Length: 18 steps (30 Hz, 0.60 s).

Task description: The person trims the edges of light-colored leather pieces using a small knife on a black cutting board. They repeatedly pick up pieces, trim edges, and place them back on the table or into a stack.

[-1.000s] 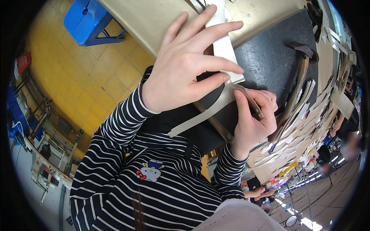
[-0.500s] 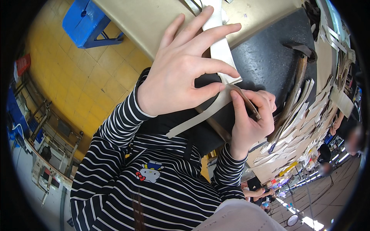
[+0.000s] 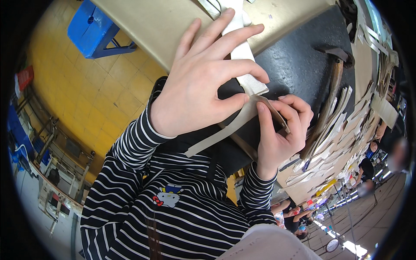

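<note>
Workroom, yellow tiled floor [image 3: 78,78] at 10 o'clock; cream table [image 3: 147,34] at 12. Clock bearings from mid-view.

Right hand [image 3: 284,130], 3 o'clock: thumb and fingers closed in a pinch on the folded end of a grey strip [image 3: 225,132], remaining fingers curled. The strip lies at mid-view, its loose tail running toward 8 o'clock.

Left hand [image 3: 197,82], 12 o'clock: back uppermost, fingers fanned toward 1 o'clock, thumb and forefinger well apart. Thumb tip at the grey strip's upper edge, forefinger over the near end of a white strip [image 3: 243,52]; firm contact cannot be told. The two strips meet just below the forefinger; overlap unclear.

Left forearm enters from 8 o'clock, right from 5, both in striped sleeves [image 3: 132,143].

Further out: black slab [image 3: 294,47] at 1–2 o'clock, wooden-handled hammer [image 3: 336,76] at 2, heaped pale offcuts [image 3: 342,136] at 3, blue stool [image 3: 89,28] at 10.

Markings: cartoon cat-face print [image 3: 169,197] on the shirt, 7 o'clock; faint lettering on a pale cloth piece [image 3: 268,245], 5 o'clock, indistinct.
</note>
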### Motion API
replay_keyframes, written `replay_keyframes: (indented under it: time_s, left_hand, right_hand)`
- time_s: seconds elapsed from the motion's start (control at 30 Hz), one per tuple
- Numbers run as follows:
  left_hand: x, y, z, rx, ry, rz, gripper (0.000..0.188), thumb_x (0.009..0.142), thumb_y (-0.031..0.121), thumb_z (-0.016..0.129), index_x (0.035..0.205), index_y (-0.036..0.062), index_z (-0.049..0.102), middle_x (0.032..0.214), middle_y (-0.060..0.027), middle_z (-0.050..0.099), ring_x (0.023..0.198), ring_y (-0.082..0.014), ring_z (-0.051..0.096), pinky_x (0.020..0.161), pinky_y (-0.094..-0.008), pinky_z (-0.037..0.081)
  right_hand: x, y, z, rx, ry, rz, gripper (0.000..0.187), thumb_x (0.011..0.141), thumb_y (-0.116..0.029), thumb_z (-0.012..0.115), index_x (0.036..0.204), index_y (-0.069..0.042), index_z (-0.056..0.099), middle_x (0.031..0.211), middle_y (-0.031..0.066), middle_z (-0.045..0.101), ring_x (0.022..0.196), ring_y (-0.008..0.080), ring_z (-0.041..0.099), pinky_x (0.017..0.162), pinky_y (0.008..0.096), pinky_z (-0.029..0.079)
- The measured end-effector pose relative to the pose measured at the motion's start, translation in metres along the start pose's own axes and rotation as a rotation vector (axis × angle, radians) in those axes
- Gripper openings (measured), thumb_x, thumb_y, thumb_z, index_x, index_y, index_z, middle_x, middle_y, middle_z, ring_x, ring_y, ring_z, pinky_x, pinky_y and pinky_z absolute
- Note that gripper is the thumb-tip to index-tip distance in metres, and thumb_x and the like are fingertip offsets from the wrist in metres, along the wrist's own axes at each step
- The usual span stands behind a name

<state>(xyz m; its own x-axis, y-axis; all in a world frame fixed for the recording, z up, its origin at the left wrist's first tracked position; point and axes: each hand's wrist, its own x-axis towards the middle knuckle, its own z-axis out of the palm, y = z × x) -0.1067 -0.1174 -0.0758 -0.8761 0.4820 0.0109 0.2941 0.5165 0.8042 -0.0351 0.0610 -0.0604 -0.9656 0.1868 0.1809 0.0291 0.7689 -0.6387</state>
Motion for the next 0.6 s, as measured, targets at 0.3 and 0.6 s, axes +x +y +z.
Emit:
replay_keyframes:
  time_s: [0.3, 0.6]
  left_hand:
    - [-0.0002, 0.0006, 0.0012, 0.039, 0.021, -0.001, 0.026, 0.072, 0.019, 0.072, 0.097, 0.0254, 0.073, 0.15, -0.0027, 0.043, 0.146, -0.0356, 0.023, 0.116, -0.0595, 0.009]
    - [0.0003, 0.001, 0.001, 0.02, 0.017, -0.01, 0.028, 0.069, 0.019, 0.074, 0.096, 0.0253, 0.075, 0.151, -0.0026, 0.043, 0.146, -0.0367, 0.023, 0.116, -0.0589, 0.007]
  right_hand:
    - [0.0002, 0.0001, 0.0016, -0.008, 0.003, 0.038, 0.021, 0.065, -0.011, 0.087, 0.081, -0.011, 0.074, 0.096, 0.0017, 0.063, 0.09, 0.018, 0.054, 0.08, 0.0307, 0.036]
    - [0.0015, -0.0015, 0.0004, -0.03, -0.019, 0.045, 0.02, 0.065, -0.011, 0.086, 0.081, -0.01, 0.074, 0.097, 0.002, 0.063, 0.093, 0.0188, 0.054, 0.084, 0.0316, 0.035]
